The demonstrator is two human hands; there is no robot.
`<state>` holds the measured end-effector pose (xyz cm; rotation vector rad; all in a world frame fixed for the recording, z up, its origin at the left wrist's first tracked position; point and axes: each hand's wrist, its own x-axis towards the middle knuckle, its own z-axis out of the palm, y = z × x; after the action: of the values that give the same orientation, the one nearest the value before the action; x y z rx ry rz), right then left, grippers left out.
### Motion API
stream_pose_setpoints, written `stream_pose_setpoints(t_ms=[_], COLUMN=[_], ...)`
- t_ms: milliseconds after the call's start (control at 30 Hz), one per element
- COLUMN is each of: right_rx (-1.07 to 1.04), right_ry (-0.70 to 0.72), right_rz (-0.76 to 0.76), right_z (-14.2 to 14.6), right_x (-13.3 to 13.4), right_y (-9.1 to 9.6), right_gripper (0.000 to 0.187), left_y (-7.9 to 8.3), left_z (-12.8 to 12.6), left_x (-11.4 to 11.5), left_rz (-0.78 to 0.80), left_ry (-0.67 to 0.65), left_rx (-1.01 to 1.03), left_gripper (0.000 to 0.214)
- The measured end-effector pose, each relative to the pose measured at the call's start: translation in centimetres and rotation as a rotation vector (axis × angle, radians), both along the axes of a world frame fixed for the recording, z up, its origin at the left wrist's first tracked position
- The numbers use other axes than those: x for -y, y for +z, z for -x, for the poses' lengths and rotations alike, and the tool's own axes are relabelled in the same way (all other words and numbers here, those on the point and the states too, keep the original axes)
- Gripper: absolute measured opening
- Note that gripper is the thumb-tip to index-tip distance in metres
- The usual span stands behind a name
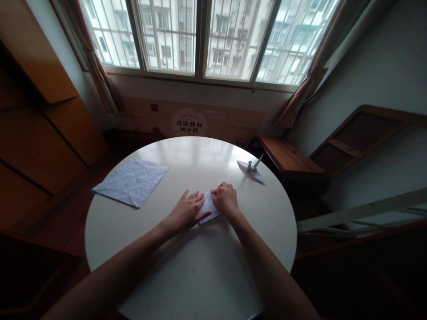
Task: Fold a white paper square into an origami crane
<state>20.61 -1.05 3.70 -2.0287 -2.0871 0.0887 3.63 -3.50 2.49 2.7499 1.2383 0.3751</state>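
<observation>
A small folded piece of white paper (208,208) lies on the round white table (187,275), between my two hands. My left hand (186,212) rests flat on its left part with the fingers stretched out. My right hand (226,199) is curled, its fingertips pressing down on the paper's right edge. A finished paper crane (252,169) stands on the table behind my right hand, apart from it.
A creased, unfolded white sheet (131,181) lies at the table's left. A wooden side table (287,158) and a leaning wooden frame (367,133) stand on the right. Wooden cabinets (36,133) fill the left. Barred windows (200,35) run along the far wall.
</observation>
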Motion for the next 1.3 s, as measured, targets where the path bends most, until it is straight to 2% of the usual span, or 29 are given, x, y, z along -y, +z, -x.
stream_pose_setpoints(t_ms=[500, 667, 733, 833, 933, 1033, 1167, 1300], right_rx=[-0.038, -0.033, -0.03, -0.027, -0.027, -0.028, -0.034, -0.04], right_ry=[-0.01, -0.007, -0.001, 0.004, 0.003, 0.002, 0.006, -0.003], right_rz=[0.002, 0.009, 0.01, 0.023, 0.032, 0.036, 0.041, 0.044], right_z=[-0.3, -0.2, -0.2, -0.3, -0.3, -0.3, -0.3, -0.3], right_x=[0.0, 0.0, 0.0, 0.2, 0.2, 0.1, 0.1, 0.1], right_y=[0.0, -0.1, 0.1, 0.4, 0.5, 0.4, 0.3, 0.5], right_gripper=[0.031, 0.031, 0.032, 0.032, 0.031, 0.031, 0.031, 0.031], left_y=[2.5, 2.1, 1.3, -0.1, -0.9, -0.5, 0.7, 1.5], left_z=[0.2, 0.5, 0.7, 0.8, 0.8, 0.9, 1.5, 1.9], left_x=[1.9, 1.7, 1.1, 0.2, -0.3, -0.3, -0.2, 0.1], left_rz=[-0.054, -0.111, -0.127, -0.043, 0.055, 0.159, 0.309, 0.383], left_ry=[0.204, 0.247, 0.183, -0.072, -0.231, -0.279, -0.267, -0.256], left_rx=[-0.073, -0.026, 0.066, 0.171, 0.168, 0.169, 0.197, 0.211], left_gripper=[0.037, 0.036, 0.033, 0.043, 0.047, 0.04, 0.028, 0.022])
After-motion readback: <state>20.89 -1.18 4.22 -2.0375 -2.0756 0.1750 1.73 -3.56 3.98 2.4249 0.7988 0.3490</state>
